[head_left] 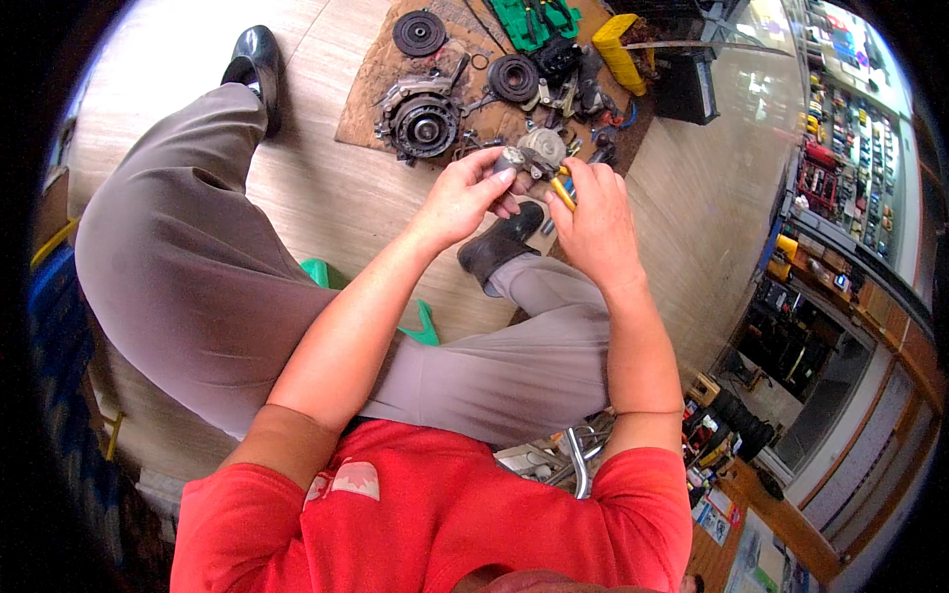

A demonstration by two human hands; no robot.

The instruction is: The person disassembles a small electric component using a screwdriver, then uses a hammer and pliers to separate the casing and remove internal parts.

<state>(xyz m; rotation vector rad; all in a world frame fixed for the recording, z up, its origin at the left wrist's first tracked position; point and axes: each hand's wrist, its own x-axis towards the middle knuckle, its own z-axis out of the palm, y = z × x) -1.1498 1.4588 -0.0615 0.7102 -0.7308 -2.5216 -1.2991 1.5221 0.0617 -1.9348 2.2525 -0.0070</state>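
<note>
My left hand (467,198) is closed around a small grey metal part (511,161), its thumb lying along the part's near side. Close against it on the right, my right hand (596,222) grips a hand tool with a yellow handle (563,194). The tool's working end meets the metal part, and my fingers hide which kind of tool it is. Just beyond both hands is a round pale metal piece (543,146). A large round metal housing (423,121) with a ringed opening lies to the left of them.
A stained cardboard sheet (364,107) carries a dark disc (419,34), a pulley-like ring (513,78), a green tool case (535,20) and several loose parts. A yellow object (620,51) stands by a black box (687,84). My black shoe (499,242) is below the hands; glass shelving (850,158) rises right.
</note>
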